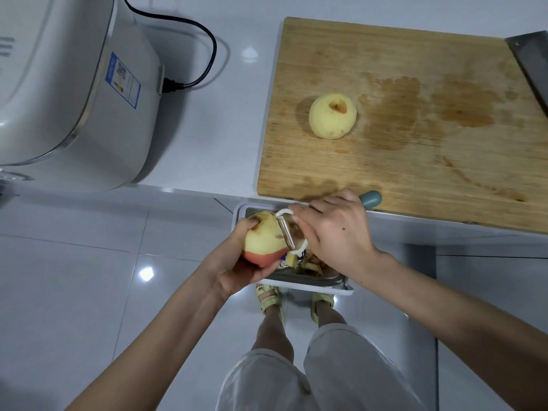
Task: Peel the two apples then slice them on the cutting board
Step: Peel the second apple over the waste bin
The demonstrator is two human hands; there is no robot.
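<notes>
Your left hand (237, 271) has its grip curled round the half-peeled apple (264, 241) over the bin (296, 284); your right hand (338, 232) has its grip closed on the peeler (286, 232), blade on that apple. Farther right, the peeled apple (332, 116) sits on the cutting board (415, 173) on the bench (222, 114).

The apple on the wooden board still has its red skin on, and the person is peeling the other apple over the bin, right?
No. The head view shows the apple on the cutting board is already peeled, pale yellow all over. The rest holds: the left hand holds the other apple over the bin while the right hand runs the peeler on it.
</notes>
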